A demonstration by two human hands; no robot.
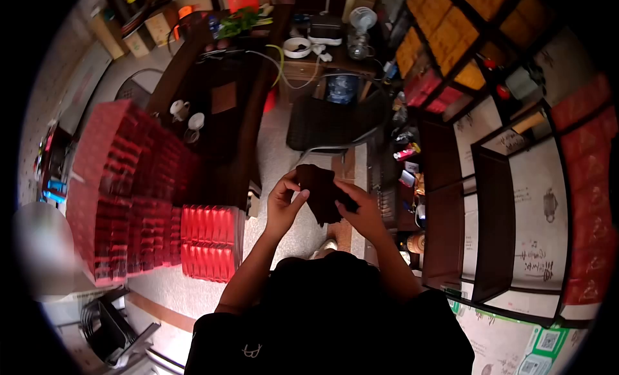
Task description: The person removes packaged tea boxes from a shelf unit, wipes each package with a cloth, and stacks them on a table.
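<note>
Left hand and right hand both hold a dark brown piece, thin and flat-looking, between them in front of the person's body. The left hand has its left side, the fingers curled near the far corner and the thumb close to the left edge. The right hand has its right side, the thumb lying near the near edge, the fingers partly hidden. That near edge is uneven, as if several layers overlap; what the piece is made of cannot be told.

Beneath it lies the pale floor, crossed by a brown strip. Just beyond, on the far side, stands a black chair. To the left runs a long dark table, bearing a brown square sheet, a white pot and, beside that, a white cup. Nearer on the left are tall stacks of red packs. At the far end, a white bowl and a small fan sit on a desk. On the right rises a dark shelf unit, with yellow-orange packages farther off.
</note>
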